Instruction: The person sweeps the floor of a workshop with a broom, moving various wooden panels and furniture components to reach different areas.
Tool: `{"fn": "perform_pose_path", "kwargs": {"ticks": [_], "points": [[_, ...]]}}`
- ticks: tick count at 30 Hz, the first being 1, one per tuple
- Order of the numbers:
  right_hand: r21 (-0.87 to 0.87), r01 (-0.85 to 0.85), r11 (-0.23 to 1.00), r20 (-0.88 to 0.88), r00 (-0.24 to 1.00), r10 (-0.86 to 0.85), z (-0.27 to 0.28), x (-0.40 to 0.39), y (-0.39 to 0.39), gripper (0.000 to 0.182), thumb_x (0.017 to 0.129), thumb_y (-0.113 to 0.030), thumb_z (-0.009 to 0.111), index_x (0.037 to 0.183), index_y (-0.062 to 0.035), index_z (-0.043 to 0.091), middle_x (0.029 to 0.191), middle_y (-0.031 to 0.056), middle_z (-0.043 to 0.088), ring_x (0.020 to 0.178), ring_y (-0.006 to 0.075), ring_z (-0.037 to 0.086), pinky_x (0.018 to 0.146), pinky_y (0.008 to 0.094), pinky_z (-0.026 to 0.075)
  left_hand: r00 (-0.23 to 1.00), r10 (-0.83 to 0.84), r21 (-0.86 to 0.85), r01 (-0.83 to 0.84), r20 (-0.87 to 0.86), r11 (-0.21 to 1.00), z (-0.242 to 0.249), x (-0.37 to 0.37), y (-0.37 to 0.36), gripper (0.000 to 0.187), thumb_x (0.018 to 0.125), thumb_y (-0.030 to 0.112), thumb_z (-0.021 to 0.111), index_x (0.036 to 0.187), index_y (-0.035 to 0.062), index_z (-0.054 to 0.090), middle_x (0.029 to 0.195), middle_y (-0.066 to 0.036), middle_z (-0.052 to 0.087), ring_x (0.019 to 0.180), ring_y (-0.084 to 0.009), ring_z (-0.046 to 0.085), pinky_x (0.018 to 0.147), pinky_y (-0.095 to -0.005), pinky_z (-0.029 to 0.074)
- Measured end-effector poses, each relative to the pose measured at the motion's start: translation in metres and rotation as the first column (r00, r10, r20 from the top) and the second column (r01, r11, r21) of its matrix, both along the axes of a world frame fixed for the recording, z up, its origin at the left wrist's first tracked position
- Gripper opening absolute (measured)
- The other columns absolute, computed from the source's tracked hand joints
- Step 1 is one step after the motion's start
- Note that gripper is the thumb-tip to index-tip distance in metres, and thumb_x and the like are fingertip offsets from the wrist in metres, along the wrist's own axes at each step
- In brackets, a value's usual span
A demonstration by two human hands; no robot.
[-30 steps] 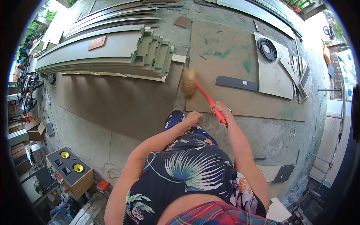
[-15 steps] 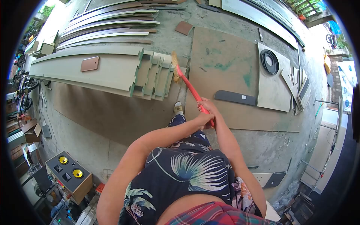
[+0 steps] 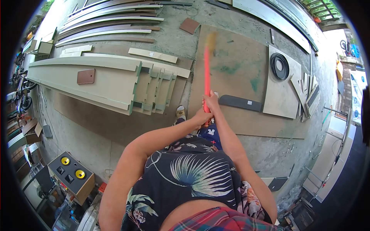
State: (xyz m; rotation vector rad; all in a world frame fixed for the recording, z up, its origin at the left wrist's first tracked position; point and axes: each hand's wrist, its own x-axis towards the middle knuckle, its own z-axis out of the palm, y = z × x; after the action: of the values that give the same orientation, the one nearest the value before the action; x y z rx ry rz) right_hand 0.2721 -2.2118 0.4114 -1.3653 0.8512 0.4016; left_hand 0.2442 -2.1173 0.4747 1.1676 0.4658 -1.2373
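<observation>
Both my hands grip the red handle (image 3: 207, 71) of a broom in front of my body. My left hand (image 3: 202, 117) is closed round the lower end. Just above it, my right hand (image 3: 210, 101) wraps the handle. The broom's yellowish bristle head (image 3: 211, 39), smeared by motion, points away from me over the large brown board (image 3: 235, 50) with green stains. To the left of the broom lies a stack of long beige panels (image 3: 96, 79) with notched ends. A small brown rectangular piece (image 3: 86, 76) rests on top of it.
Long strips (image 3: 115, 27) lie at the back left. A coiled black band (image 3: 279, 66) sits on a pale board, near a dark grey strip (image 3: 241, 102) and offcuts (image 3: 306, 92) on the right. A speaker box (image 3: 71, 175) with yellow cones stands at lower left.
The broom head has swung right, from the ends of the panel stack to over the brown board. Its handle is now nearly straight ahead, and my hands have shifted slightly left.
</observation>
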Motion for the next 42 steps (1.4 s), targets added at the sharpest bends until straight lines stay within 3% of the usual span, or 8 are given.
{"fn": "perform_pose_path", "kwargs": {"ticks": [8, 9, 13, 16, 17, 26, 33, 42], "points": [[0.367, -0.248, 0.897, -0.067, 0.954, 0.291, -0.058, 0.081, -0.053, 0.01, 0.078, -0.005, 0.051, 0.087, -0.0046, 0.046, 0.059, 0.0023, 0.047, 0.044, 0.0084, 0.045, 0.039, 0.0205, 0.04, 0.978, 0.202, 0.273, -0.181, -0.049, 0.945, -0.014, 0.076, -0.077, 0.011, 0.068, 0.008, 0.055, 0.072, 0.0013, 0.048, 0.06, -0.008, 0.052, 0.045, -0.0185, 0.052, 0.034, -0.0281, 0.039], [0.317, -0.23, 0.92, -0.082, 0.96, 0.269, -0.07, 0.088, -0.073, 0.009, 0.078, -0.005, 0.051, 0.085, -0.0042, 0.046, 0.059, 0.0026, 0.047, 0.044, 0.0088, 0.046, 0.039, 0.0208, 0.04, 0.993, 0.008, 0.222, 0.019, -0.12, 0.975, -0.045, 0.086, -0.091, 0.012, 0.075, 0.018, 0.053, 0.078, 0.008, 0.047, 0.057, -0.002, 0.046, 0.048, -0.0137, 0.048, 0.04, -0.0286, 0.041], [0.04, -0.088, 0.995, -0.109, 0.99, 0.092, -0.088, 0.108, -0.161, 0.023, 0.07, -0.003, 0.053, 0.091, -0.0012, 0.044, 0.054, 0.0054, 0.049, 0.043, 0.0136, 0.049, 0.036, 0.0265, 0.04, 0.962, -0.12, -0.084, 0.102, -0.247, 0.991, -0.066, 0.123, -0.154, 0.008, 0.076, 0.016, 0.053, 0.077, 0.0083, 0.049, 0.058, -0.001, 0.046, 0.047, -0.0127, 0.045, 0.042, -0.0255, 0.04], [-0.088, -0.095, 0.992, -0.101, 0.991, 0.086, -0.057, 0.107, -0.218, 0.029, 0.07, -0.002, 0.052, 0.097, -0.0027, 0.041, 0.054, 0.0055, 0.048, 0.043, 0.0133, 0.049, 0.035, 0.0263, 0.039, 0.981, -0.041, -0.164, 0.009, -0.192, 0.986, -0.061, 0.116, -0.204, 0.013, 0.069, 0.014, 0.058, 0.07, 0.0077, 0.047, 0.054, -0.002, 0.047, 0.043, -0.0138, 0.049, 0.039, -0.0259, 0.041], [-0.118, -0.102, 0.988, -0.085, 0.992, 0.092, -0.051, 0.104, -0.233, 0.03, 0.07, -0.002, 0.051, 0.098, -0.0035, 0.04, 0.054, 0.0054, 0.048, 0.042, 0.0131, 0.048, 0.034, 0.0261, 0.039, 0.983, -0.165, -0.176, 0.15, -0.078, 0.973, -0.058, 0.11, -0.216, 0.018, 0.07, 0.021, 0.059, 0.073, 0.007, 0.048, 0.056, -0.003, 0.052, 0.044, -0.0135, 0.051, 0.039, -0.0242, 0.041], [0.257, -0.318, 0.913, -0.138, 0.923, 0.36, 0.025, 0.038, -0.297, 0.041, 0.077, -0.006, 0.051, 0.117, -0.0085, 0.042, 0.059, 0.0011, 0.047, 0.044, 0.0079, 0.046, 0.037, 0.0208, 0.038, 0.769, -0.638, -0.366, 0.584, -0.039, 0.725, -0.009, 0.091, -0.225, 0.062, 0.073, 0.05, 0.051, 0.115, 0.0057, 0.039, 0.109, -0.021, 0.047, 0.083, -0.0245, 0.055, 0.068, -0.0331, 0.043], [0.188, -0.104, 0.977, -0.296, 0.942, 0.158, -0.015, 0.031, -0.359, 0.009, 0.078, -0.007, 0.049, 0.085, -0.0065, 0.044, 0.058, 0.0034, 0.046, 0.042, 0.0081, 0.044, 0.034, 0.0224, 0.038, 0.969, -0.248, -0.135, 0.245, -0.007, 0.96, -0.035, 0.124, -0.181, 0.042, 0.08, 0.033, 0.049, 0.109, 0.0049, 0.04, 0.098, -0.014, 0.053, 0.07, -0.0186, 0.056, 0.057, -0.0258, 0.043], [0.036, -0.109, 0.993, -0.146, 0.983, 0.113, 0.035, 0.094, -0.324, 0.018, 0.075, -0.002, 0.048, 0.089, -0.0076, 0.039, 0.058, 0.0033, 0.043, 0.041, 0.0092, 0.044, 0.033, 0.0213, 0.038, 0.986, 0.16, -0.074, -0.163, -0.042, 0.984, -0.066, 0.145, -0.119, 0.032, 0.081, 0.031, 0.048, 0.104, 0.0086, 0.044, 0.086, -0.007, 0.052, 0.065, -0.015, 0.054, 0.054, -0.0254, 0.044]]}}
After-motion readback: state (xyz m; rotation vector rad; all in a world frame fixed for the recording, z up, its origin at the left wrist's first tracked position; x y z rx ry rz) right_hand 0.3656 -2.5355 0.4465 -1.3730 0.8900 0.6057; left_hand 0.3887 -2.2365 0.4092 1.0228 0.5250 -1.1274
